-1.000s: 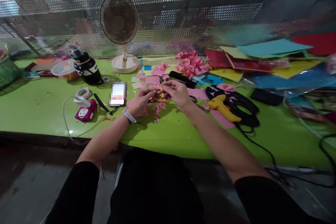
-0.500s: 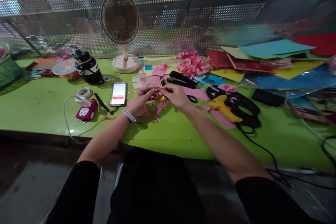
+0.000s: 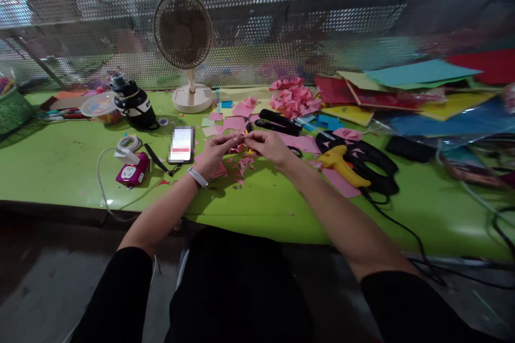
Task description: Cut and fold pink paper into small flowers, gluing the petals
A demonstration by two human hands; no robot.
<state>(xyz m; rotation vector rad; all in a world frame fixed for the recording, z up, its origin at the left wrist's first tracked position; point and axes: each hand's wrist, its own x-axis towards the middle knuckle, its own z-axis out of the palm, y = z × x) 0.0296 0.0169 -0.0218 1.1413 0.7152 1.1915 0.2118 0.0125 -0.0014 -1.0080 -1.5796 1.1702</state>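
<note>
My left hand (image 3: 217, 151) and my right hand (image 3: 270, 147) meet over the middle of the green table (image 3: 60, 155), fingers pinched together on a small pink paper piece (image 3: 241, 146) between them. A bit of yellow shows at the fingertips; what it is I cannot make out. Pink paper scraps (image 3: 241, 166) lie scattered right under the hands. A white band is on my left wrist. A heap of folded pink paper pieces (image 3: 293, 95) sits farther back.
A phone (image 3: 181, 144) lies left of the hands, then a pink power socket (image 3: 131, 171) with a white cable. A yellow glue gun (image 3: 341, 163) and black cords lie to the right. A desk fan (image 3: 184, 45), black bottle (image 3: 132, 102), black stapler (image 3: 279, 120) and coloured paper sheets (image 3: 418, 88) stand behind.
Both hands have sunk slightly toward the table, still pinched on the pink piece. Nothing else on the table has moved.
</note>
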